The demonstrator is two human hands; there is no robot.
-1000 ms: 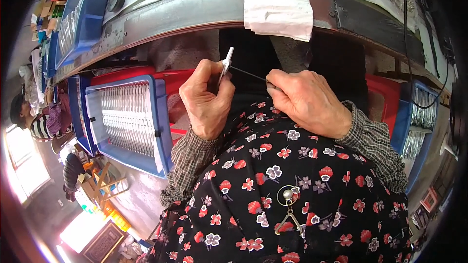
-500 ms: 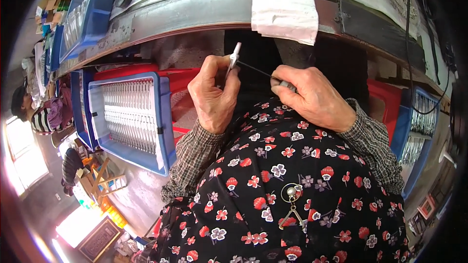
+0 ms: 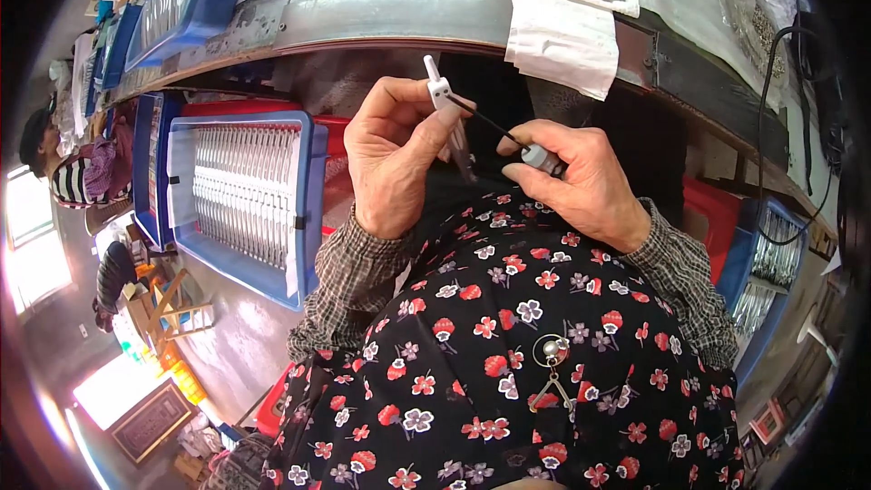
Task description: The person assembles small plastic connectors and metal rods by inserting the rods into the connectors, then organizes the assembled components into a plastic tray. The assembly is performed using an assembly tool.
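Observation:
Between the thumb and fingers of my left hand [image 3: 395, 150] is a slim silvery drawing compass [image 3: 439, 91]. A short peg stands up from its pale head, where two small dark spots show; its legs hang below, partly hidden by my thumb. My right hand [image 3: 581, 177] grips a screwdriver by its short grey handle [image 3: 541, 160]. The thin dark shaft [image 3: 490, 129] slants up to the left, and its tip meets the compass head just under the peg. Both hands are above my lap, in front of a dark apron with red and white flowers.
Ahead runs the workbench edge [image 3: 381, 23], with white paper [image 3: 562, 45] hanging over it. A blue crate [image 3: 313, 172] of silvery metal pieces in rows stands left, another blue crate [image 3: 780, 254] right. A black cable [image 3: 769, 82] loops down at right. A person [image 3: 86, 163] sits far left.
The compass has turned, so the face of its head with the dark spots now shows. The right hand has tilted, showing more of the screwdriver handle. My view has shifted slightly.

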